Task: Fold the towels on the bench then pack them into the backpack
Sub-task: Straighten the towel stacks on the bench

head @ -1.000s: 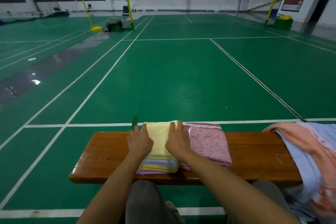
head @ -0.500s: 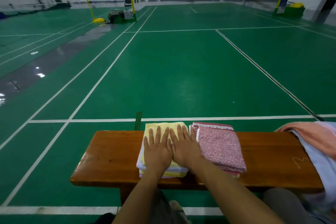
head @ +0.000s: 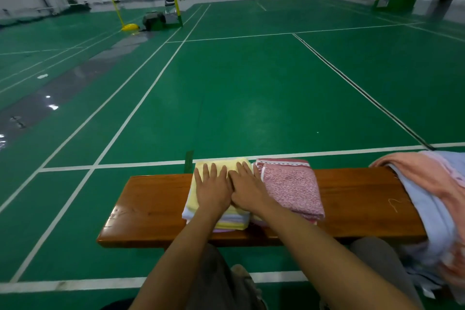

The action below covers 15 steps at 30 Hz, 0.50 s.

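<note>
**Both palms flat on the yellow towel at mid-bench**

Head view: the wooden bench (head: 352, 199) serves as the landmark. At its middle lies a folded yellow towel (head: 221, 221) with pastel stripes along its near edge, and touching that towel's right side lies a folded pink towel (head: 292, 189) with a white-stitched border at its far end. The left hand (head: 212, 190) and the right hand (head: 245, 190) lie side by side on top of the yellow towel, fingers straight and spread, palms down, pressing the cloth and gripping nothing. At the bench's right end a loose heap of unfolded towels (head: 432, 194), pale blue and salmon, hangs over the edge toward the person's lap. No backpack shows here, so where it stands cannot be told.

Judged from this, two towels are folded and the heap is yet to be done. The yellow towel's near edge overhangs the bench's front edge, so a push toward the person could slide it off. The draped heap could slip to the floor under its own hanging weight. Lifting the yellow towel carelessly could drag the touching pink one askew.
</note>
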Each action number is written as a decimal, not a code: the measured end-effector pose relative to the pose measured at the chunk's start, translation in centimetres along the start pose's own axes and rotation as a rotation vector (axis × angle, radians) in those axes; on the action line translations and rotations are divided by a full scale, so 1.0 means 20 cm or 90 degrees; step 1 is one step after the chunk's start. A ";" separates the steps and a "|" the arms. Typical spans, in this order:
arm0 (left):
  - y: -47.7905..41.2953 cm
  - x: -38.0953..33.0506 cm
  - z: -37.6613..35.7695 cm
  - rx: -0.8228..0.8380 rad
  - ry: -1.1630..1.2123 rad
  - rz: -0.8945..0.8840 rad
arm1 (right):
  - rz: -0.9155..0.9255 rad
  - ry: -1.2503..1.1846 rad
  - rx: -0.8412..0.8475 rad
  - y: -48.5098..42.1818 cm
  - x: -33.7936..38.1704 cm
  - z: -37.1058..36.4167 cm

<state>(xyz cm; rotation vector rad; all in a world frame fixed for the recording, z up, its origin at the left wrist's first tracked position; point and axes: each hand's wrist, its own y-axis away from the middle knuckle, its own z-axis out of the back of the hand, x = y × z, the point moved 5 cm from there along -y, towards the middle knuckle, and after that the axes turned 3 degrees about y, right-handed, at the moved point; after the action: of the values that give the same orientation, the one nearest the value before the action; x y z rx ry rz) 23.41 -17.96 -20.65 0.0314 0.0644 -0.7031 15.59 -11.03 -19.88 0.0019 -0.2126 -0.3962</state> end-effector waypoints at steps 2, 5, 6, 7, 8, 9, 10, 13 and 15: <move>-0.01 -0.08 0.06 -0.014 0.025 -0.013 | -0.028 -0.032 -0.029 0.03 -0.05 0.09; -0.02 -0.22 0.13 -0.035 0.063 -0.044 | -0.070 -0.031 -0.054 0.10 -0.18 0.18; -0.02 -0.28 0.14 -0.038 0.067 -0.057 | -0.070 -0.013 -0.058 0.12 -0.22 0.20; -0.03 -0.34 0.16 -0.037 0.069 -0.071 | -0.067 0.007 -0.060 0.15 -0.26 0.22; -0.03 -0.40 0.17 -0.032 0.067 -0.084 | -0.067 0.023 -0.064 0.17 -0.31 0.24; -0.03 -0.47 0.18 -0.029 0.061 -0.100 | -0.069 0.037 -0.066 0.19 -0.36 0.26; -0.03 -0.56 0.20 -0.027 0.054 -0.121 | -0.077 0.048 -0.070 0.23 -0.43 0.30; -0.02 -0.76 0.24 -0.028 0.045 -0.167 | -0.096 0.077 -0.070 0.28 -0.59 0.35; -0.02 -0.93 0.26 -0.024 0.051 -0.205 | -0.125 0.087 -0.069 0.35 -0.73 0.40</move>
<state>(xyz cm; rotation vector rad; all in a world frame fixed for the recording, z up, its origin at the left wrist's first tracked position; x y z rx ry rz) 9.33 -6.56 -14.17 0.0135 0.1611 -1.0226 3.54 1.23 -14.81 -0.0576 -0.0561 -0.6012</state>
